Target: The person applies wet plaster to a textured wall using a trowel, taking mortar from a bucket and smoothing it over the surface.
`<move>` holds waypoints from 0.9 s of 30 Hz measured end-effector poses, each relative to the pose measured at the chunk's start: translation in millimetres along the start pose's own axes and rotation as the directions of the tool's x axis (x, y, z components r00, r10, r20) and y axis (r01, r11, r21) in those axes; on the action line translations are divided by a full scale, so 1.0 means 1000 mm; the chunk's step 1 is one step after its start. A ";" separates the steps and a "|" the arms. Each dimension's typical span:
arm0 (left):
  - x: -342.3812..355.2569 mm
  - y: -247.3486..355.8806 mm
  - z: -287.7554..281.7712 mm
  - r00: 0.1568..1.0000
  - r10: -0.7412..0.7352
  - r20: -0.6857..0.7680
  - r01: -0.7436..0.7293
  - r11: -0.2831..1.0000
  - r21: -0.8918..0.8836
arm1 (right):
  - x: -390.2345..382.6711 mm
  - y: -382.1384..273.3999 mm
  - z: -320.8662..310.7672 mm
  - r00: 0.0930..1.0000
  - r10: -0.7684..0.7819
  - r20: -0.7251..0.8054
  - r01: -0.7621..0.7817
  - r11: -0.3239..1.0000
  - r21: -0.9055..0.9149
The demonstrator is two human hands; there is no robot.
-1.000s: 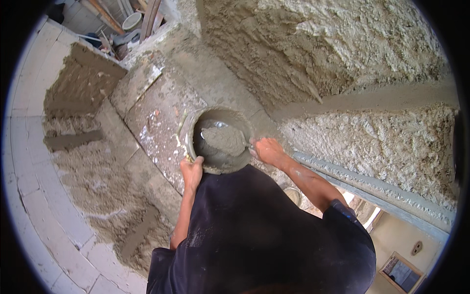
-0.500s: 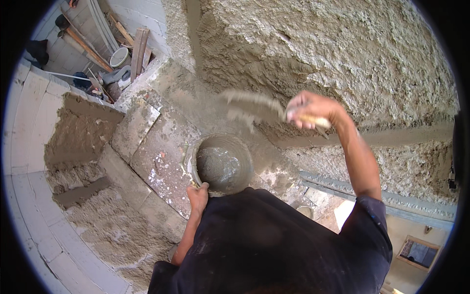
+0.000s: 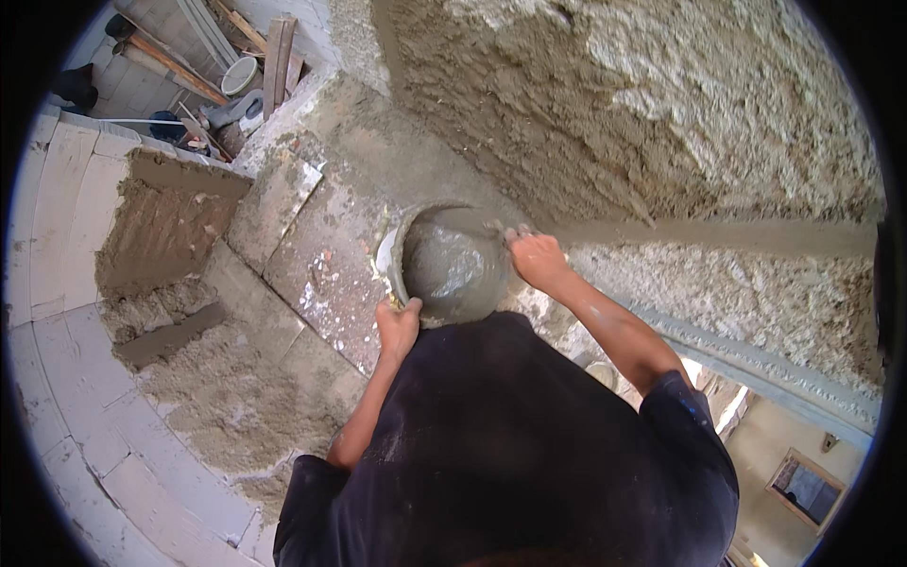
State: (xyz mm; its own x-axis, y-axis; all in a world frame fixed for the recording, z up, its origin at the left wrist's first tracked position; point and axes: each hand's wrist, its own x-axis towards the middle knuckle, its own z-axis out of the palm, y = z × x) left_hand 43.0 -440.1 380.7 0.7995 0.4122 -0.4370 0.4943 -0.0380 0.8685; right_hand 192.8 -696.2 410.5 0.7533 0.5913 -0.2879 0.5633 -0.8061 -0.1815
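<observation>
A round bucket [image 3: 402, 248], crusted with mortar, sits tilted against my front. Wet grey mortar [image 3: 453, 266] shines inside it. My left hand [image 3: 398, 322] grips the near left part of the rim, thumb over the edge. At the right side of the rim is my right hand [image 3: 537, 258], closed around the handle of a trowel. Most of that tool is hidden by the hand and the bucket, and its blade cannot be made out against the mortar.
A wall with rough, freshly thrown mortar [image 3: 529, 104] rises ahead and to the right, crossed by a smooth mortar band [image 3: 727, 236]. Pale block walls [image 3: 66, 217] stand at left. Planks [image 3: 277, 61], a white bucket [image 3: 239, 76] and tools lie far left. Boards [image 3: 274, 213] cover the ground.
My right hand has come down and left from the wall to the bucket's right rim, bringing the trowel. Mortar has landed on the wall. My left hand keeps its hold on the rim.
</observation>
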 end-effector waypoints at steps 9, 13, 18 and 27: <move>-0.049 0.007 0.018 1.000 0.004 -0.009 -0.005 0.998 -0.061 | -0.034 -0.001 0.006 0.989 0.090 0.117 -0.081 0.993 -0.081; -0.056 0.013 0.031 0.999 0.031 0.029 -0.031 1.000 -0.005 | -0.055 -0.004 0.059 0.964 -0.113 0.241 0.103 0.993 0.054; -0.064 0.011 0.021 0.998 0.052 0.027 -0.051 0.998 -0.031 | -0.075 -0.026 0.049 0.951 -0.165 0.262 0.044 0.910 0.413; -0.037 -0.007 0.002 0.990 -0.063 -0.128 0.047 0.991 -0.122 | -0.053 -0.030 0.033 0.967 -0.063 0.249 0.015 0.982 0.190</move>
State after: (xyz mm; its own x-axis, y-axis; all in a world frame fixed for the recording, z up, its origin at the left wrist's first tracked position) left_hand 10.5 -457.1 389.9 0.7163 0.5270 -0.4573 0.4865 0.0926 0.8688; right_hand 124.8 -704.6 400.2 0.6081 0.6161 -0.5006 0.4998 -0.7871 -0.3616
